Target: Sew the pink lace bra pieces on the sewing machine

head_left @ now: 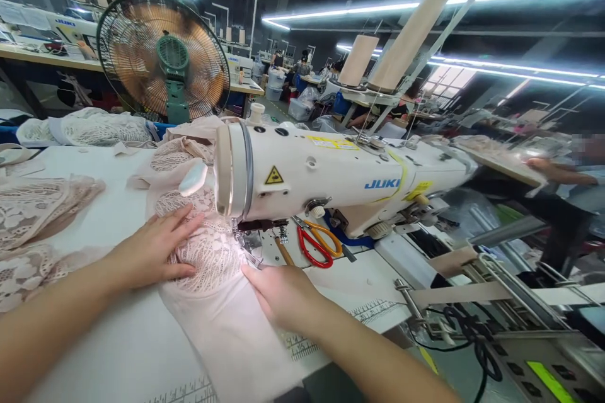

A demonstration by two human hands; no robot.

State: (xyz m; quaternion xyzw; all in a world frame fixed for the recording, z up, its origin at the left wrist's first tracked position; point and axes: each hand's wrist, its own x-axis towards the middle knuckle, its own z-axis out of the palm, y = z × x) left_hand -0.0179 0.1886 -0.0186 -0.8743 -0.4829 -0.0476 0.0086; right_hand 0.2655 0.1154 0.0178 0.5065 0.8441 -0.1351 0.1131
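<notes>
White worktable (108, 340) in a strip-lit sewing hall is carrying the job: you are pressing your left hand (154, 250) flat and open on the lace panel (212, 252), while your right hand (278, 296) is lying palm-down on the smooth pink fabric (236, 327), fingertips just beside the presser foot (249, 250) of the white sewing machine (331, 182); neither hand is clenching anything. Likely risks, as I am judging them: those fingertips are sitting near the needle, and the open-work lace is apt to be stretching or puckering against the plain cloth if your hands are pushing unevenly, with the red-and-orange scissors (317, 245) lying near the feed path
</notes>
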